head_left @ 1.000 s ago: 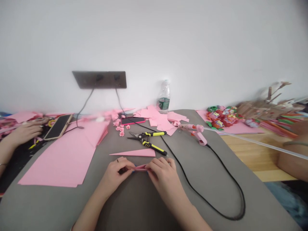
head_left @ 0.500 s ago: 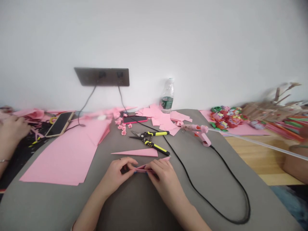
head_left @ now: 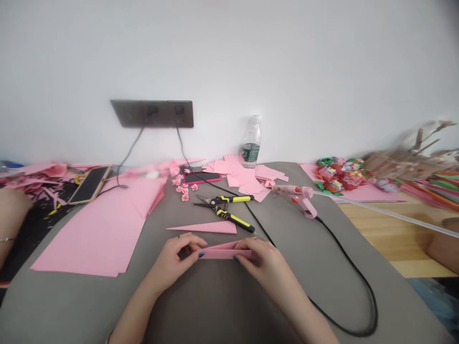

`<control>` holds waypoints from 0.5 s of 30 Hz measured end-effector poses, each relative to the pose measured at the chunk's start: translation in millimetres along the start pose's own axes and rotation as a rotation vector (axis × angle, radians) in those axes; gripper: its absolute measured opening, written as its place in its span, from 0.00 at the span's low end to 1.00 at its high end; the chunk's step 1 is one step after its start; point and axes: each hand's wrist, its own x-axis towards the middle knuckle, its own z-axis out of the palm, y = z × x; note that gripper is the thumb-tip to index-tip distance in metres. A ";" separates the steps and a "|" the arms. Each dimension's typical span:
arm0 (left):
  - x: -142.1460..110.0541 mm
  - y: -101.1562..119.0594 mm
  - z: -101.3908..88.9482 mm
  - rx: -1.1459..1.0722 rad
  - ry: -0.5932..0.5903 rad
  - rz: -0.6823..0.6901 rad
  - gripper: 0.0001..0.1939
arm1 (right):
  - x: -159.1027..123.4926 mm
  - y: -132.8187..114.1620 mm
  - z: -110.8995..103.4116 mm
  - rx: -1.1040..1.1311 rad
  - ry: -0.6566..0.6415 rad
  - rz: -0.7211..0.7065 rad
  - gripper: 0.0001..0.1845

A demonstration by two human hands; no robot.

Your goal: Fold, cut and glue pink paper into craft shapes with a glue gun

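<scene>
The grey tabletop [head_left: 71, 306] carries large pink sheets [head_left: 96, 229] along its left edge and, towards its far edge, a clear bottle [head_left: 250, 154], loose pink paper pieces [head_left: 247, 180], small paper flowers [head_left: 185, 197] and a pink-rimmed phone [head_left: 202, 178]. A pink glue gun [head_left: 304, 200] lies near the right edge. Yellow-and-black pliers [head_left: 216, 204] and a slim folded wedge [head_left: 206, 228] lie between the side edges.

Soft light covers the wall [head_left: 308, 71]; edges blur.

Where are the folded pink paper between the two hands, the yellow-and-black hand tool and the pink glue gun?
Folded pink paper [head_left: 219, 254]: head view, front strip.
Yellow-and-black hand tool [head_left: 229, 217]: head view, lower handle.
Pink glue gun [head_left: 304, 192]: head view, rear of the body.
</scene>
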 end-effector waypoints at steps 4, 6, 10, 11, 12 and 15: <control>-0.2 8.3 -5.4 -0.011 -0.099 -0.105 0.12 | -3.9 -1.0 -18.0 0.334 -0.073 0.226 0.09; -1.0 11.9 -5.7 0.004 -0.127 -0.157 0.12 | -3.2 -2.1 -20.4 0.479 -0.071 0.306 0.14; -7.8 13.9 -3.1 0.050 -0.082 -0.172 0.09 | 2.0 -0.1 -15.4 0.611 -0.014 0.386 0.22; -10.6 13.9 -2.7 0.064 -0.080 -0.162 0.11 | 3.3 1.1 -13.5 0.622 0.001 0.397 0.23; -13.4 14.0 -2.5 0.079 -0.092 -0.156 0.16 | 4.3 2.4 -11.7 0.627 0.022 0.405 0.23; -20.8 13.8 -2.1 0.137 -0.152 -0.159 0.35 | 5.1 6.7 -8.6 0.614 0.105 0.409 0.23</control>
